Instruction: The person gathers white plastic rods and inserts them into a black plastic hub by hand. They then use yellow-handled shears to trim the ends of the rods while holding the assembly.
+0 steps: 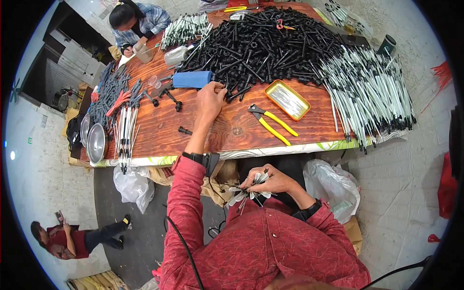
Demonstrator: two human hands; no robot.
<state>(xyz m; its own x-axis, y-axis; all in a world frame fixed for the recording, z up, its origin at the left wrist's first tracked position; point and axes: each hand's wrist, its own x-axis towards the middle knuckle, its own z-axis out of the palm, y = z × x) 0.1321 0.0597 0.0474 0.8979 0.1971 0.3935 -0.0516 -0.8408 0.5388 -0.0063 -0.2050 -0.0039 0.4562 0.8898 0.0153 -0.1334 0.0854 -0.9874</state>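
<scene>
My left hand [210,100] is over the wooden table at the front edge of a heap of black plastic tube-like parts [261,46]. Its fingers are curled together beside a blue block [192,79]; whatever they pinch is hidden. Close to my body, above my lap, my right hand [271,181] grips a bunch of thin pieces [258,188] with pale, flat ends and dark tips. To the right of my left hand lie yellow-handled cutting pliers [273,124] and a yellow-rimmed tray [288,99] holding thin pale pins. A single black part [184,130] rests near my left forearm.
White rods with black ends [369,94] are piled at the right. Grey parts [108,92], metal bowls [97,142] and more rods [126,130] sit at the left. Another person [137,24] works at the far left; someone else [77,237] stands on the floor.
</scene>
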